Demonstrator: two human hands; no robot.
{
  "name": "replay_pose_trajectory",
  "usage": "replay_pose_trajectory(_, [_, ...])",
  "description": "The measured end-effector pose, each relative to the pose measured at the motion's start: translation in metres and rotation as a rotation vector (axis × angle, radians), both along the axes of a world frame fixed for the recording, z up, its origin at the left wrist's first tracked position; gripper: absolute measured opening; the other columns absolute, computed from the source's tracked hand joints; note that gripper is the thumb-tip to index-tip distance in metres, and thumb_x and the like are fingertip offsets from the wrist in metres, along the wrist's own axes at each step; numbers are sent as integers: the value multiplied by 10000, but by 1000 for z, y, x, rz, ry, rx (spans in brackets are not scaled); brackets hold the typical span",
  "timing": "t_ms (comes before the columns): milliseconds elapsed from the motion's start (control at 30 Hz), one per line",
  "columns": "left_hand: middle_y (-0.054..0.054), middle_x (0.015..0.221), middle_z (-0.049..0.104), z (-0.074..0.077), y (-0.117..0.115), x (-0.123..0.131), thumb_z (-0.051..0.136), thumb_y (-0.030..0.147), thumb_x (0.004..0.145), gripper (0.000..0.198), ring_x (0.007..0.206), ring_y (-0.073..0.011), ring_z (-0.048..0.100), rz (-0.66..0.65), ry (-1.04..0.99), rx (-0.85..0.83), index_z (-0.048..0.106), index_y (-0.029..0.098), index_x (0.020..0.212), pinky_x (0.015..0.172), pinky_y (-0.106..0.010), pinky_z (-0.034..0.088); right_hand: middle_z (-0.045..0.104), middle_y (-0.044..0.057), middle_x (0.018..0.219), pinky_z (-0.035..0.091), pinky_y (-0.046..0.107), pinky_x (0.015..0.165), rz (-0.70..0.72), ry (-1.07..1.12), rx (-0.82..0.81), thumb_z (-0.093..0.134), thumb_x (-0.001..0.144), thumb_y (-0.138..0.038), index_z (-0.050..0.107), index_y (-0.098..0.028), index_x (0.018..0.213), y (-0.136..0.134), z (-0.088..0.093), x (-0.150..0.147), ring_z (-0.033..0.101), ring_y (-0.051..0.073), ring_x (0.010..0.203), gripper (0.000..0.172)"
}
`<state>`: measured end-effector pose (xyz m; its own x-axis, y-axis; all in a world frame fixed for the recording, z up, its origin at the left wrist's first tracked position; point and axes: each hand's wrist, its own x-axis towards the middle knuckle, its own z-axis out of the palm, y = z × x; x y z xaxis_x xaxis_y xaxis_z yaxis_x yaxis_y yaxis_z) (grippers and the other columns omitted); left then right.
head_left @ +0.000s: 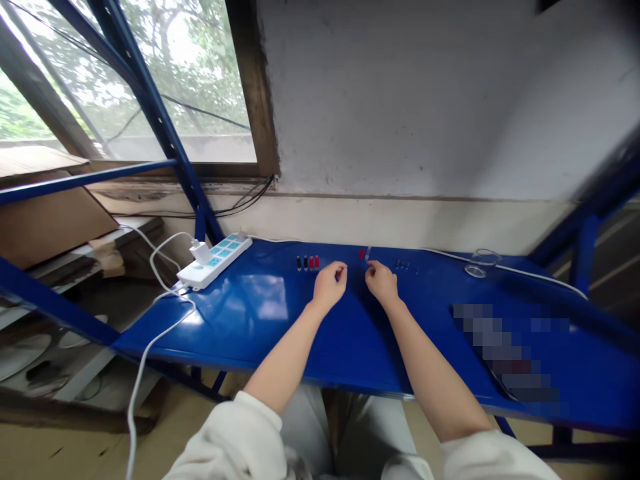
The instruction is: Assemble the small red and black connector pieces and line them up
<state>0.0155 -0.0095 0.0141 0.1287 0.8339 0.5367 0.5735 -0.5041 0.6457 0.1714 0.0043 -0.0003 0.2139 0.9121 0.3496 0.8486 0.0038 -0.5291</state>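
My left hand (pixel 330 283) rests on the blue metal shelf (pixel 260 313) with its fingers curled in; what they hold, if anything, is too small to see. My right hand (pixel 381 280) is beside it, fingers pinched at a small clear piece (pixel 367 255) next to a tiny red part (pixel 361 254). Left of my left hand stands a short row of small black and red parts (pixel 307 263). A few tiny dark parts (pixel 403 265) lie just right of my right hand.
A white power strip (pixel 215 261) with a plugged white charger (pixel 201 251) and trailing cable sits at the shelf's back left. A clear glass dish (pixel 481 263) stands at the back right. Blue frame beams (pixel 150 100) cross before a window. Cardboard (pixel 50 213) lies at left.
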Motion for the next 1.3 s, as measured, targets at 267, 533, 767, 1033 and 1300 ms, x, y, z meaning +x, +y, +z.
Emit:
replay_pose_trajectory(267, [-14, 715, 612, -13, -11, 1, 405, 258, 831, 208, 650, -133, 556, -15, 192, -4, 603, 220, 883, 590, -232, 415, 633, 113, 918, 410, 425, 769, -181, 62, -24, 486, 756, -318, 608, -173, 1013, 33, -12, 18, 539, 267, 944, 319])
replay_pose_trajectory(533, [-11, 707, 613, -15, -9, 4, 390, 298, 845, 215, 661, -143, 561, 2, 228, 36, 593, 227, 855, 597, -243, 416, 620, 108, 954, 373, 447, 792, -178, -11, -173, 593, 675, -458, 623, -196, 944, 69, -9, 6, 503, 284, 998, 376])
replay_pose_trajectory(767, [-36, 802, 623, -15, -6, 2, 389, 283, 847, 237, 726, -157, 569, 74, 192, 21, 570, 219, 986, 659, -264, 443, 645, 49, 806, 360, 375, 757, -69, -11, -161, 533, 746, -362, 615, -204, 770, 68, -1, -15, 568, 217, 855, 179])
replay_pose_trajectory(1033, [-50, 1026, 576, -7, -11, 2, 304, 228, 884, 442, 942, -158, 541, 22, 125, 26, 305, 276, 1323, 800, -277, 447, 620, 45, 817, 339, 290, 655, 151, -235, 32, 524, 768, -290, 600, -192, 806, 6, 25, -28, 530, 198, 824, 129])
replay_pose_trajectory(1300, [-26, 969, 624, -12, -9, -2, 401, 230, 851, 240, 873, -147, 572, 23, 40, 20, 572, 234, 1019, 774, -259, 449, 563, 64, 794, 349, 250, 646, 395, -296, 116, 463, 812, -192, 606, -163, 819, -13, 16, -20, 496, 161, 762, 146])
